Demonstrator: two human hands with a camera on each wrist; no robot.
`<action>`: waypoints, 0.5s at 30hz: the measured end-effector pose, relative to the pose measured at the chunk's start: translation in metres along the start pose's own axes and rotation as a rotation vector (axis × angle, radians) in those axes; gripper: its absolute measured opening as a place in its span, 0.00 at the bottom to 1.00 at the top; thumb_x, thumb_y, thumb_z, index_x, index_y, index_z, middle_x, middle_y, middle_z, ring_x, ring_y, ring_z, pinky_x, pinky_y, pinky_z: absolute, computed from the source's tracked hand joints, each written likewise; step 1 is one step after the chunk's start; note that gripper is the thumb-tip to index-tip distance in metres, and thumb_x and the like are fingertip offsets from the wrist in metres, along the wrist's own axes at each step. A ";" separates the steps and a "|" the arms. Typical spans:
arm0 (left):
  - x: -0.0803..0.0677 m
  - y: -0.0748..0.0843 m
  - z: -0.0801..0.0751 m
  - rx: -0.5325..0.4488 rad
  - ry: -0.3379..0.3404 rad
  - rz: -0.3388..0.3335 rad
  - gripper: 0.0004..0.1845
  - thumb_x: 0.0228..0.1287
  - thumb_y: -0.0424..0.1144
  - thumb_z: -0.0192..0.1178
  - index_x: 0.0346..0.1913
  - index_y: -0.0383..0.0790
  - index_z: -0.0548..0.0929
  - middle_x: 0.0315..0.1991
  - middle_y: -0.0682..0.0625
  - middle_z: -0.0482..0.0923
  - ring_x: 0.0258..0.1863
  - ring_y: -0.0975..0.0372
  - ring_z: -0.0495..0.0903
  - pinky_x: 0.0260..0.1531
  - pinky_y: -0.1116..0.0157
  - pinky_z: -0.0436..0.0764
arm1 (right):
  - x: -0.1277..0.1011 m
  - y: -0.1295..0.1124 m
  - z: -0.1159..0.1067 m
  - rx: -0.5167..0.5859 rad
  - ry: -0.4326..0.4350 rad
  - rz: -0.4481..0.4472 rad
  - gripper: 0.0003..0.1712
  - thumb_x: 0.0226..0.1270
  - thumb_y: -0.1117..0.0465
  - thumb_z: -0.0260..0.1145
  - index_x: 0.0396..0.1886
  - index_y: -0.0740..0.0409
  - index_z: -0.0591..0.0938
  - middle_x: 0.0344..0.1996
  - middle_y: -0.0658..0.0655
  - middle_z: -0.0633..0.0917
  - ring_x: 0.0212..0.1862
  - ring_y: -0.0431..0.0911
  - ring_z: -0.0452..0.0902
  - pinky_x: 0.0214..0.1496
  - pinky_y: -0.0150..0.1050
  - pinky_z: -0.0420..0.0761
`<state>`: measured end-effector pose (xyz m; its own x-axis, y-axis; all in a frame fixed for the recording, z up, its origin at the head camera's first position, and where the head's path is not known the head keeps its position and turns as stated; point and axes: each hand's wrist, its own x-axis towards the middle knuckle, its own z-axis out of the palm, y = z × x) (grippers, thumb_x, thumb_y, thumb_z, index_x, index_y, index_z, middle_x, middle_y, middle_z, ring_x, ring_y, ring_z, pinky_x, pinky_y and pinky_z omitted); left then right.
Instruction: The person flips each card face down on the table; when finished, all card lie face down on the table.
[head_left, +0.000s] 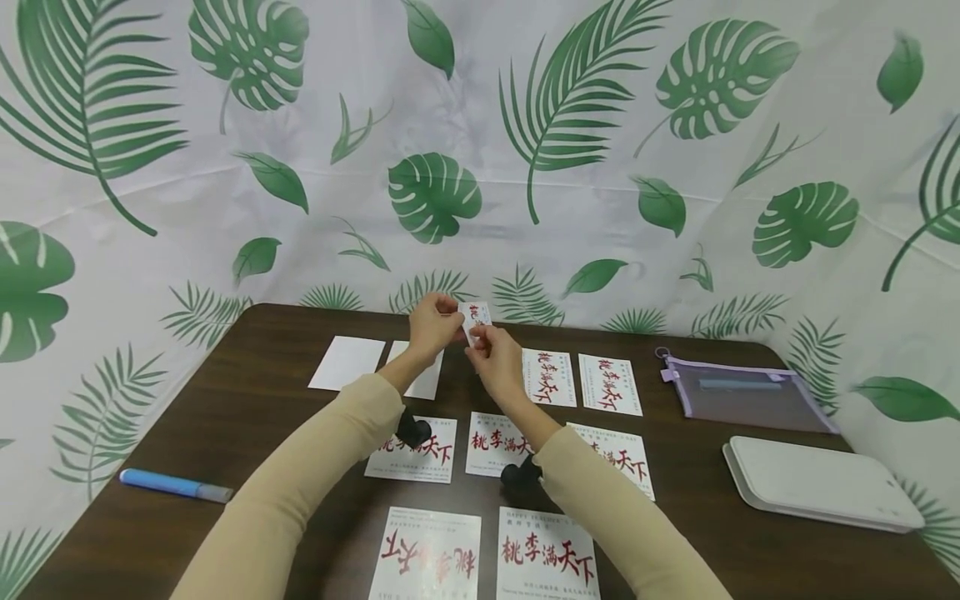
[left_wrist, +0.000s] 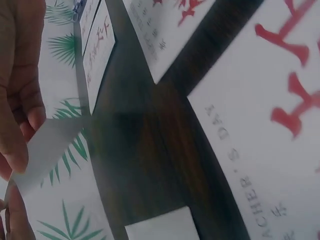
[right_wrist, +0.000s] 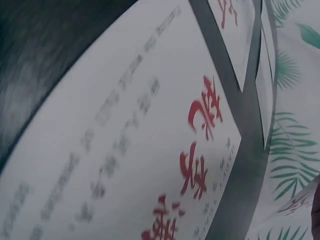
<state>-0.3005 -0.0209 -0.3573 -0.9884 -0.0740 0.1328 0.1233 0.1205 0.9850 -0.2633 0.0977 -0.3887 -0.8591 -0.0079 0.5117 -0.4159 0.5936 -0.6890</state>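
At the back of the table, both hands hold up a white card with red Chinese characters [head_left: 477, 316]. My left hand [head_left: 437, 327] pinches its left side between thumb and fingers. The right hand [head_left: 497, 360] pinches the lower edge. In the left wrist view the bent card [left_wrist: 50, 145] shows a plain grey side between the fingers. Only a corner of it and a fingertip [right_wrist: 316, 215] appear at the right wrist view's edge. Below the forearms lie similar printed cards [head_left: 423, 471] in rows, one upside down. Two plain white cards [head_left: 348, 363] lie back left.
On the dark table [head_left: 300, 442], a blue pen-like tool [head_left: 172, 484] lies at the left. To the right are a purple mesh zip pouch [head_left: 750, 404] and a white flat case [head_left: 821, 483]. Behind hangs a leaf-patterned cloth [head_left: 480, 125].
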 end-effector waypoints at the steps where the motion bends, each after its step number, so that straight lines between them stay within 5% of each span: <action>1: 0.000 0.002 0.001 -0.013 0.002 0.007 0.11 0.56 0.24 0.55 0.44 0.28 0.75 0.37 0.41 0.76 0.39 0.52 0.81 0.34 0.57 0.84 | 0.000 0.000 -0.001 -0.019 0.017 -0.029 0.11 0.53 0.72 0.68 0.38 0.65 0.83 0.27 0.58 0.80 0.28 0.45 0.75 0.28 0.32 0.76; 8: -0.004 0.010 0.007 0.012 -0.023 0.084 0.19 0.60 0.30 0.61 0.53 0.29 0.74 0.46 0.37 0.78 0.45 0.49 0.81 0.38 0.60 0.83 | 0.004 0.004 -0.011 -0.082 0.121 -0.104 0.09 0.55 0.74 0.66 0.37 0.67 0.83 0.28 0.60 0.80 0.31 0.49 0.76 0.33 0.39 0.78; 11: -0.005 0.006 0.003 0.103 0.003 0.077 0.22 0.59 0.32 0.63 0.56 0.31 0.74 0.50 0.37 0.78 0.49 0.49 0.79 0.45 0.60 0.81 | 0.007 0.006 -0.016 -0.029 0.152 -0.019 0.10 0.55 0.74 0.65 0.39 0.68 0.83 0.29 0.61 0.81 0.31 0.50 0.77 0.33 0.36 0.77; 15: -0.009 -0.007 -0.007 0.191 0.012 -0.037 0.25 0.58 0.32 0.63 0.59 0.33 0.73 0.54 0.38 0.76 0.53 0.49 0.77 0.51 0.59 0.78 | 0.009 0.009 -0.022 0.089 0.154 0.145 0.11 0.57 0.73 0.65 0.41 0.68 0.83 0.28 0.60 0.81 0.31 0.47 0.76 0.31 0.28 0.73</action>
<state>-0.2922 -0.0284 -0.3643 -0.9907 -0.0934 0.0992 0.0666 0.3032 0.9506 -0.2684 0.1206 -0.3787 -0.8590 0.1990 0.4718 -0.3222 0.5060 -0.8001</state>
